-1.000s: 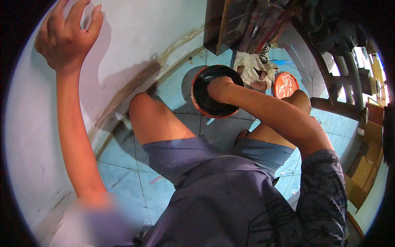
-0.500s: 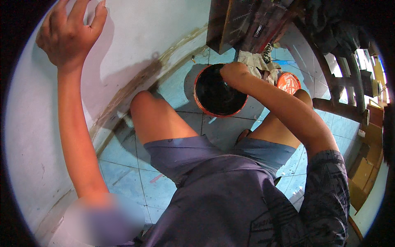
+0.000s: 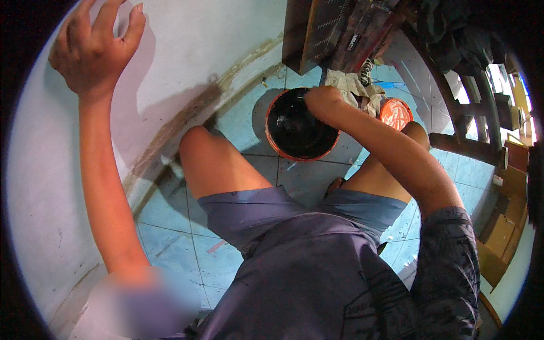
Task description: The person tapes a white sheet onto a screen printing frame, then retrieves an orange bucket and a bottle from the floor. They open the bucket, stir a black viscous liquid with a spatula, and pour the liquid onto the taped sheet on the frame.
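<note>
My left hand [image 3: 93,54] rests high against the pale wall [image 3: 192,45], its fingers spread and holding nothing. On the floor beyond my knees stands a round bucket [image 3: 274,146] with an orange rim and a dark, glossy inside. My right hand [image 3: 326,103] is at the bucket's right rim, curled closed with the fingertips pointing down into it. What those fingers hold is hidden by the hand and the dark contents.
An orange lid [image 3: 395,113] with whitish smears lies right of the bucket, near a crumpled beige cloth [image 3: 354,85]. A dark cabinet-like object [image 3: 323,34] stands behind. To the right are a dark wooden frame [image 3: 467,141] and cardboard [image 3: 501,235]. Blue tiles [image 3: 221,255] cover the floor.
My right hand has barely shifted at the bucket's rim, and the glossy reflection inside the bucket looks different. My left hand stays on the wall.
</note>
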Tool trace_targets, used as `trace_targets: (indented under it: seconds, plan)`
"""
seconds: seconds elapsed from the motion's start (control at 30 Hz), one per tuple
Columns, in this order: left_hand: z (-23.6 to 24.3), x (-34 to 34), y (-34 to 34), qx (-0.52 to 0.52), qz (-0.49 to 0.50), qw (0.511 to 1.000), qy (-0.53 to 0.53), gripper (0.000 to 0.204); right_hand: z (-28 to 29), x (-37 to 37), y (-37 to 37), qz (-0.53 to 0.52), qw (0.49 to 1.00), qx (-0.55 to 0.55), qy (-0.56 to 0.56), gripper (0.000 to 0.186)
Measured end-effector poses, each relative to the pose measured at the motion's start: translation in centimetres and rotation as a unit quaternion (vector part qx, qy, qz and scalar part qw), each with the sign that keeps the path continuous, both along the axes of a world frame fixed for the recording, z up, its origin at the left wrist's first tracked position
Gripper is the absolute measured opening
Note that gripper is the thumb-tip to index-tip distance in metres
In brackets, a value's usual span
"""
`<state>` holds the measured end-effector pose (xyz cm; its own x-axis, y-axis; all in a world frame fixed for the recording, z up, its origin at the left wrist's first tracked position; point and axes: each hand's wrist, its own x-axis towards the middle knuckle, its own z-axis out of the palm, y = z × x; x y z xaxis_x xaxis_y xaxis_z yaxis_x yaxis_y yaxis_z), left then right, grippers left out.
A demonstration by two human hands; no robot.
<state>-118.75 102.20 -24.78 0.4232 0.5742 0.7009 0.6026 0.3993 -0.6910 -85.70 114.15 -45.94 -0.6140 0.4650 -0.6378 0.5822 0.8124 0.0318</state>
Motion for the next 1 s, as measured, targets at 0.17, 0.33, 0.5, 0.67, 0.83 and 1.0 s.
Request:
trace_targets:
  seconds: [0.17, 0.33, 0.5, 0.67, 0.83, 1.0]
  plan:
    - [0.8, 1.5, -0.1, -0.048, -0.025, 0.997, -0.047, 0.028, -1.2, 4.0, -5.4, 0.05, 0.997, -0.033, -0.057, 0.024]
    - [0.3, -1.4, 0.2, -0.035, -0.025, 0.999, -0.016, 0.027, -1.2, -1.4, -5.6, 0.055, 0.997, -0.037, 0.042, 0.022]
    - [-0.2, -1.6, 0.4, -0.019, -0.024, 0.999, -0.011, 0.027, -1.1, 1.0, -0.8, 0.023, 1.0, 0.012, 0.014, 0.022]
    - [0.2, -1.5, 0.1, -0.016, -0.005, 1.0, 0.003, 0.027, -2.9, 2.8, -6.9, 0.077, 0.996, -0.016, 0.033, 0.019]
    - [0.3, -1.3, 0.1, -0.016, -0.003, 1.0, 0.004, 0.027, -0.4, -1.0, -2.6, 0.015, 0.998, -0.008, 0.053, 0.021]
    - [-0.4, -1.5, 0.6, -0.016, -0.015, 1.0, -0.009, 0.027, -0.2, 1.7, -4.7, 0.053, 0.996, -0.028, -0.069, 0.023]
